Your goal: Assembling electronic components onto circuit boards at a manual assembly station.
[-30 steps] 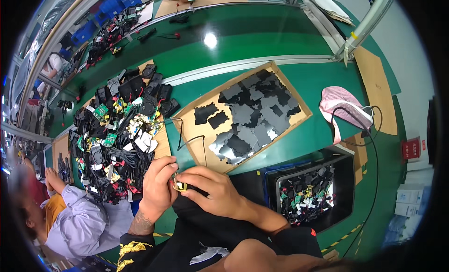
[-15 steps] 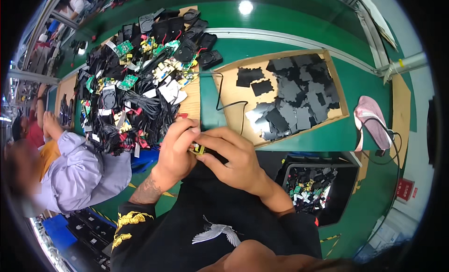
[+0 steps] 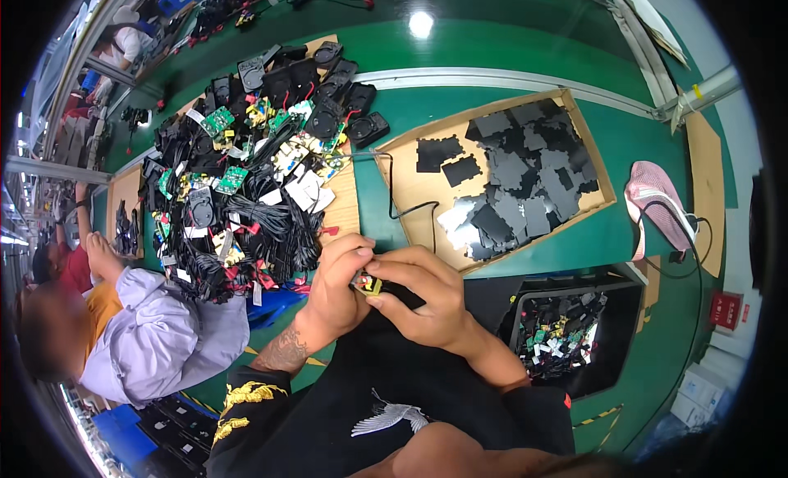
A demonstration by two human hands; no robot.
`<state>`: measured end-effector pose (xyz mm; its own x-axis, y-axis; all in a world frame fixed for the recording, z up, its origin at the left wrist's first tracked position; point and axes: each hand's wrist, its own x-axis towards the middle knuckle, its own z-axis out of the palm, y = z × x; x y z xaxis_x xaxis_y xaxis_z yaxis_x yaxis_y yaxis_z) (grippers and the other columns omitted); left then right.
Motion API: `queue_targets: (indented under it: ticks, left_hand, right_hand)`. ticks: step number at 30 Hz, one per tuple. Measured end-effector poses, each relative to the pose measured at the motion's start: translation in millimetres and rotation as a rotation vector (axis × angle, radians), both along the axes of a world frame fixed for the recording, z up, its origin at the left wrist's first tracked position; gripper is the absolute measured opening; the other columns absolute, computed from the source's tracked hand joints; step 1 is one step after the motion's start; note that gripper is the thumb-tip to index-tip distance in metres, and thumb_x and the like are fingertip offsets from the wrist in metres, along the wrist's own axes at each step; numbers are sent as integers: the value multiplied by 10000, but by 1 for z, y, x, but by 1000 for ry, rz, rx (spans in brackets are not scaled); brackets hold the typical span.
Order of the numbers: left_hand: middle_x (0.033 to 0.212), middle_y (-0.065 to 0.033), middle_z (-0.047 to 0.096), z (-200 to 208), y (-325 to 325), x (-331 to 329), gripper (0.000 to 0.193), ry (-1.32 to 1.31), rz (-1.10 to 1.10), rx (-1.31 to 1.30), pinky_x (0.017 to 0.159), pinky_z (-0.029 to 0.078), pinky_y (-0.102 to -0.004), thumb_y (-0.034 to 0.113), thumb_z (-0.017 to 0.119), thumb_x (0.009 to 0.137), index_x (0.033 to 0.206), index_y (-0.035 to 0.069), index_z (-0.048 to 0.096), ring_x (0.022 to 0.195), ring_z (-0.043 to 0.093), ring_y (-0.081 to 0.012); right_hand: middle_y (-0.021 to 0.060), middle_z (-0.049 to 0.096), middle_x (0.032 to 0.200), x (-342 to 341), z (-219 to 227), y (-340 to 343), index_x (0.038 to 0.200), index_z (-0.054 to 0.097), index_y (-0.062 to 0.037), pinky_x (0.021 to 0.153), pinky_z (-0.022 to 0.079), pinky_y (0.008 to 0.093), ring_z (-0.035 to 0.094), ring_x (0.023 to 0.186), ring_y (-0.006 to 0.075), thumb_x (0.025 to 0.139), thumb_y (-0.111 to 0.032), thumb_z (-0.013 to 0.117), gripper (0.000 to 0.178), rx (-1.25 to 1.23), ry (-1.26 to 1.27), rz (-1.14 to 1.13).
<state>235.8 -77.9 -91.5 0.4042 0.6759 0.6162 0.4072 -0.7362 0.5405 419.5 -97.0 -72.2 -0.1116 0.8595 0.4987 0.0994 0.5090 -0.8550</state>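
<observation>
A small circuit board with a yellow part point(image 3: 369, 285) sits between my two hands, in front of my chest. My left hand point(image 3: 332, 289) pinches it from the left side. The fingers and thumb of my right hand point(image 3: 423, 301) close on it from the right. Fingers cover most of the board. Beyond my left hand lies a big heap of black cables, green circuit boards and black plastic housings point(image 3: 201, 209). To the right, a shallow cardboard tray point(image 3: 609, 162) holds thin black notched sheets point(image 3: 509, 190).
A black tub point(image 3: 628, 334) with loose boards and parts stands below the bench at right. A pink-and-white fabric item point(image 3: 657, 200) and a black cord lie on the green bench point(image 3: 492, 80). At left sits a co-worker in a lavender top point(image 3: 168, 338); a metal rail point(image 3: 484, 77) crosses behind.
The view has shifted, so the bench and heap appear lower. Both my hands stay closed around the board, which now shows a little more between the fingers.
</observation>
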Motion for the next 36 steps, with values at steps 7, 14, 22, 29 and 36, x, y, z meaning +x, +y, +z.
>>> queue_targets:
  ticks: [7, 14, 22, 29, 36]
  left_hand:
    - [1227, -220, 536, -1, 6, 2, 699, 17, -7, -77, 816, 545, -383, -23, 758, 818, 1402, 56, 382, 970, 598, -284]
    - [1224, -242, 596, 0, 6, 3, 647, -5, 36, -44, 856, 555, -406, -108, 722, 793, 1361, -1, 432, 997, 624, -342]
    - [1261, -233, 551, -8, -6, 2, 679, 15, 132, 67, 907, 536, -426, 42, 800, 837, 1377, 55, 388, 1059, 620, -312]
    - [1245, -244, 617, -14, 13, -1, 651, 7, 66, 207, 817, 589, -437, -72, 805, 744, 1290, 27, 465, 986, 674, -363]
    - [1227, -238, 584, -17, -1, 8, 590, -100, 72, 62, 842, 572, -436, -13, 756, 866, 1339, 36, 406, 962, 655, -330]
  right_hand:
    - [155, 677, 1097, -2, -3, 5, 1210, 686, 3, 799, 571, 344, 693, 900, 273, 852, -20, 781, 371, 7, 43, 50]
    - [157, 657, 1095, 0, -4, 6, 1213, 689, -11, 821, 559, 351, 676, 942, 271, 881, -31, 752, 338, 15, -25, 92]
    - [174, 635, 1157, 0, 2, 1, 1258, 633, 44, 850, 549, 345, 663, 959, 273, 923, -70, 722, 366, -98, 5, 128]
    - [193, 617, 1193, -1, -4, 1, 1236, 633, 39, 861, 547, 375, 648, 997, 314, 949, -76, 687, 314, -16, -42, 83]
    - [187, 643, 1189, -6, -9, -2, 1233, 653, 3, 865, 560, 409, 659, 1000, 329, 911, -46, 709, 331, 212, -205, -103]
